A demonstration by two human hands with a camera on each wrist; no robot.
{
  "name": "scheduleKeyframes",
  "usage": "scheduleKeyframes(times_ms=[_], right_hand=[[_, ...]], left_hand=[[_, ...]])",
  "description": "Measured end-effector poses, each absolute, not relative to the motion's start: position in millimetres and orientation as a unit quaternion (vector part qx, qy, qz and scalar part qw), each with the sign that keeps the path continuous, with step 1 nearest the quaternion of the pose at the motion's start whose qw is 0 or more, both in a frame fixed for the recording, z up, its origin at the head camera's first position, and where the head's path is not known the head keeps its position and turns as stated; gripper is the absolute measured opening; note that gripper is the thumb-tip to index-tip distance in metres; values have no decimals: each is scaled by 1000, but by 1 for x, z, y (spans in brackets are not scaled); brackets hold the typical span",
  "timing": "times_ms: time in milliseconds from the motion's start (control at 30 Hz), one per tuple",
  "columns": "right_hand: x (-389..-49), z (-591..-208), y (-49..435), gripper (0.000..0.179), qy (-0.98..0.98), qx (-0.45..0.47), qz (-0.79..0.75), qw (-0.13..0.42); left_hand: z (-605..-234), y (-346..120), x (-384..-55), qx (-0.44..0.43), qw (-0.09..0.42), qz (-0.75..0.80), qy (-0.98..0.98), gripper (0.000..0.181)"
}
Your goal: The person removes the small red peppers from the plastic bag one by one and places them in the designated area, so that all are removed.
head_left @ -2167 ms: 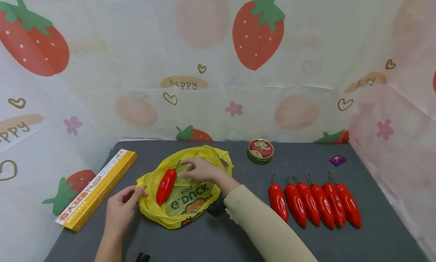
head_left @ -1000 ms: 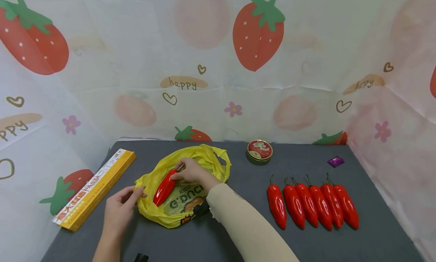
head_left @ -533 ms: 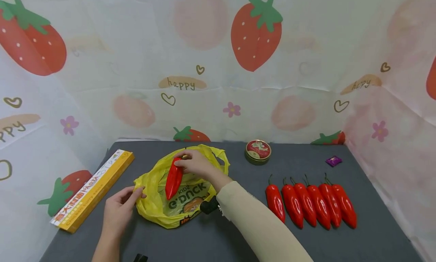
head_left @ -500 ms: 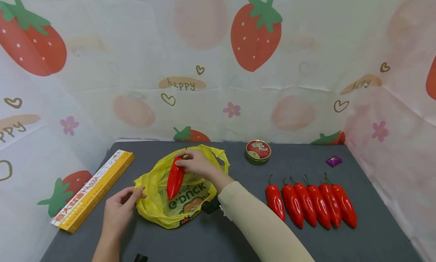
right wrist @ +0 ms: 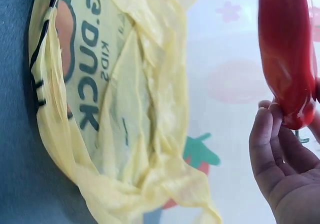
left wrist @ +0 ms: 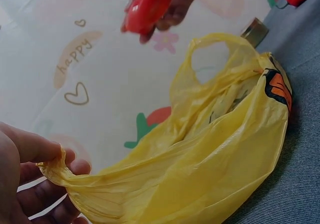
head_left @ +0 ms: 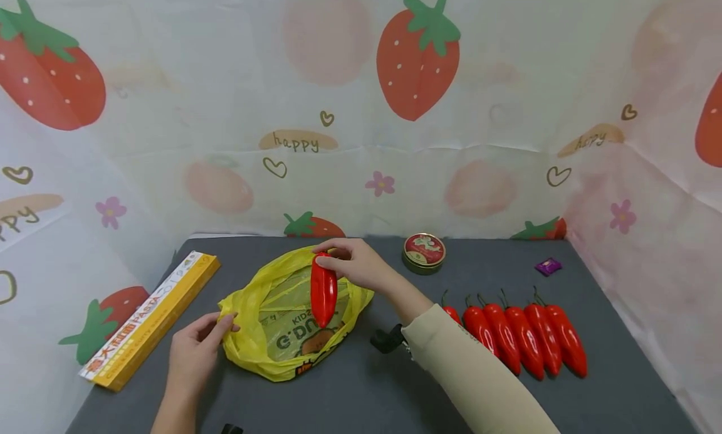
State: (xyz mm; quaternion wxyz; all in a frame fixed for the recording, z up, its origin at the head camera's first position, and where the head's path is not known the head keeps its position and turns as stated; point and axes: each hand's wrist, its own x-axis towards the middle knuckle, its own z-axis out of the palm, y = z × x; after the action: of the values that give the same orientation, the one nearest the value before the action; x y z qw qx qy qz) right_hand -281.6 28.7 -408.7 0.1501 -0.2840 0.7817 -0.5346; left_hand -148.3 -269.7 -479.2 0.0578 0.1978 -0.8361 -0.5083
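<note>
A glossy red chili pepper (head_left: 324, 294) hangs tip down above the yellow plastic bag (head_left: 248, 352). My right hand (head_left: 361, 268) pinches it by the stem end, as the right wrist view shows closely. The bag lies spread with its mouth wide, and printed lettering shows inside. My left hand (head_left: 194, 352) pinches the bag's left rim between thumb and fingers; in the left wrist view the gathered plastic (left wrist: 57, 169) sits at the fingertips. Several more red chili peppers (head_left: 527, 343) lie side by side on the right, the leftmost partly hidden by the right sleeve.
A yellow pasta box (head_left: 152, 321) lies slanted along the table's left edge. Behind the bag to the right stands a round red-lidded tin (head_left: 424, 252). A small purple wrapped candy (head_left: 548, 266) lies at the back right. A strawberry-print cloth (head_left: 361, 189) hangs behind the dark table.
The right hand has taken hold of the pepper that lay in the bag, then lifted it up and to the right. The left hand keeps its pinch on the bag's rim.
</note>
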Motion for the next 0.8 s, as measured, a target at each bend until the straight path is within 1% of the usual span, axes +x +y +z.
scheduleKeyframes(times_ms=[200,400,633,800], right_hand=[[-274,-400,52,31,795,-294,-517,115],[-263,-398,78,29,798,-288,-521,92],[-253,-411,116,33,818,-268,-502,77],[-251,-425,140,30,836,-258,-477,81]], left_hand=[[-480,-270,-150,203,52,-503,-838,54],[-481,-269,-149,202,53,-506,-837,54],[-482,-269,-149,200,56,-510,-835,52],[-480,-269,-149,201,53,-510,-835,53]])
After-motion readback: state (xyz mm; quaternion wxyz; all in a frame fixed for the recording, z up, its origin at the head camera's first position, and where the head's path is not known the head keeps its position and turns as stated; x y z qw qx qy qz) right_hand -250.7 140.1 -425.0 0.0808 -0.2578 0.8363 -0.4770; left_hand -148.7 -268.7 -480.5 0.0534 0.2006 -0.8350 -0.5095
